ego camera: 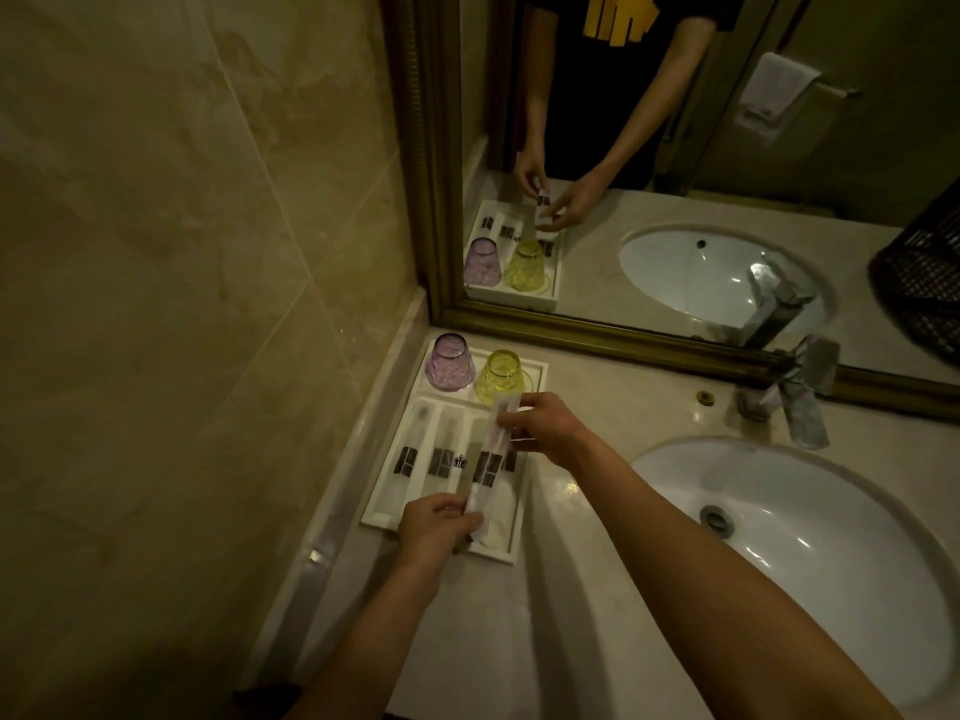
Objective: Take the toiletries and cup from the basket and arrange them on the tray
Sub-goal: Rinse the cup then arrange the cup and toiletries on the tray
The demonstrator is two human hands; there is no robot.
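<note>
Both hands pinch the wrapped toothbrush packet (491,462), left hand (436,522) at its near end and right hand (540,431) at its far end, its long axis parallel to the tray (535,371) slots just below.

Both forearms (675,537) are bare; the mirror (727,148) reflects a black short-sleeved T-shirt (597,96) with a yellow print (621,15).
</note>
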